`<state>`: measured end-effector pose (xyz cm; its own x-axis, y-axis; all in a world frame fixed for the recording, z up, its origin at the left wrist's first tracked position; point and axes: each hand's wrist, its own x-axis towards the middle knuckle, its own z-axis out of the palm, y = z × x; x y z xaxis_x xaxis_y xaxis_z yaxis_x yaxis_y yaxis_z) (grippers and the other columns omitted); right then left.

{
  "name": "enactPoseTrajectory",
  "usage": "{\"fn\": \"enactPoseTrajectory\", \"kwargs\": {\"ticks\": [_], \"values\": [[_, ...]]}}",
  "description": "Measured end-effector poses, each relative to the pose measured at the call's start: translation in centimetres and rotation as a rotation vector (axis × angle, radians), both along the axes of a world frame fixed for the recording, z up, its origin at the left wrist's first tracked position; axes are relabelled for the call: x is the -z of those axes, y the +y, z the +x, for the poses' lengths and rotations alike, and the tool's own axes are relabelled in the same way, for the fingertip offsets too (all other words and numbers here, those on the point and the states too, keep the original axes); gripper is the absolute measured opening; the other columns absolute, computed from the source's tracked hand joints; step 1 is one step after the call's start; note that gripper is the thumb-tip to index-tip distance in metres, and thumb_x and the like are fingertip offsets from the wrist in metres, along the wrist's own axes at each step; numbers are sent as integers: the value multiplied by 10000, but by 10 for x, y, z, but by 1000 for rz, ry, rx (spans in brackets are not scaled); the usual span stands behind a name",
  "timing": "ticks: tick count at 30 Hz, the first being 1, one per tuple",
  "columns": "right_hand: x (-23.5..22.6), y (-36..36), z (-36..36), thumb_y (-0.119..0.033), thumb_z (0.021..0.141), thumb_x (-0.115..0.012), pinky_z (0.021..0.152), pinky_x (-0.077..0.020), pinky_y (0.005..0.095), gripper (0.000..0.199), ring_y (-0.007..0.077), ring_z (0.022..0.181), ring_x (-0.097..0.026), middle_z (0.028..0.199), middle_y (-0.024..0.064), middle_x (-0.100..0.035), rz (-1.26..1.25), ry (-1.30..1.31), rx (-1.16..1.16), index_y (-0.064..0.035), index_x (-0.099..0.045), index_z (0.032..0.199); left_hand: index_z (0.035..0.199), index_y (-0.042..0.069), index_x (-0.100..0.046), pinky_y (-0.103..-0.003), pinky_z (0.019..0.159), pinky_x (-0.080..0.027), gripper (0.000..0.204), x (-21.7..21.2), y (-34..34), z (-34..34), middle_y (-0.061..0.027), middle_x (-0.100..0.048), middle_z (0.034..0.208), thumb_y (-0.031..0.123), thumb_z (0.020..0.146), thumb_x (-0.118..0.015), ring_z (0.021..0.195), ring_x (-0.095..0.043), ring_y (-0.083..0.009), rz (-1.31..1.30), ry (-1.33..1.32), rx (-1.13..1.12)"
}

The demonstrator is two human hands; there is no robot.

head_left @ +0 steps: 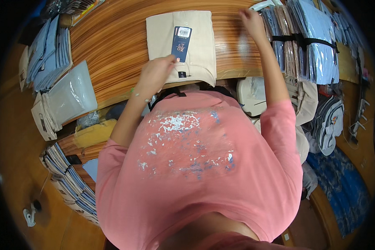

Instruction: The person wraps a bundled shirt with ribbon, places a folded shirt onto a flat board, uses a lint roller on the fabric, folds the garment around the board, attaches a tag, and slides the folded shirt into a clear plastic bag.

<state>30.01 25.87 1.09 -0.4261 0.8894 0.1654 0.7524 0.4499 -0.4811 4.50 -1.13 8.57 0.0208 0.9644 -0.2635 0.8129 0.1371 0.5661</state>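
Observation:
A folded cream garment [202, 46] lies on the wood-grain table in front of me. On it rests a dark blue hang tag [180, 43] with a white barcode sticker at its far end. My left hand [156, 74] is at the garment's near left side, its fingers closed on the tag's near end. A small dark neck label [182, 75] shows just beside those fingers, at the garment's near edge. Out to the right, my right hand [253, 24] is raised over the table, away from the garment. Its fingers are blurred and look partly bent; a white plastic object [262, 5] is just beyond them.
Bagged folded shirts [312, 46], bound with a black strap, stand at the right. Blue shirts [50, 54] and clear plastic bags [75, 89] lie at the left. Caps [327, 125] are stacked at the lower right. More folded garments [68, 177] sit at the lower left.

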Motion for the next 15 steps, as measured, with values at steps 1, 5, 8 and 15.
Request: {"fn": "enactPoseTrajectory", "kwargs": {"ticks": [1,5,8,15], "values": [[22,35,-3,-218,835,-588,819,-454,397,316,370,985,-565,1022,207,-605,233,6,-13,-18,-587,1079,922,29,-590,-409,682,-465,157,4,10,9,-177,-628,851,160,841,-556,798,-600,-347,37,-33,67],[38,56,-30,-85,785,-575,828,-431,395,348,336,924,-530,956,202,-562,355,-232,256,33,-492,1102,940,47,-607,-386,691,-469,162,17,19,38,-149,-631,877,171,848,-555,818,-602,-317,168,-112,130],[48,30,-41,-167,821,-581,931,-377,428,384,393,1119,-462,1215,249,-482,479,163,-62,9,-515,1156,945,37,-612,-359,706,-468,170,24,13,47,-130,-628,877,164,843,-565,810,-598,-297,164,-207,53],[81,22,-17,-155,795,-565,1043,-231,487,562,435,1253,-279,1297,299,-348,280,54,269,111,-356,1244,898,33,-610,-352,714,-472,133,38,-12,56,-110,-627,862,139,847,-547,814,-595,-281,222,-343,-46]]}}
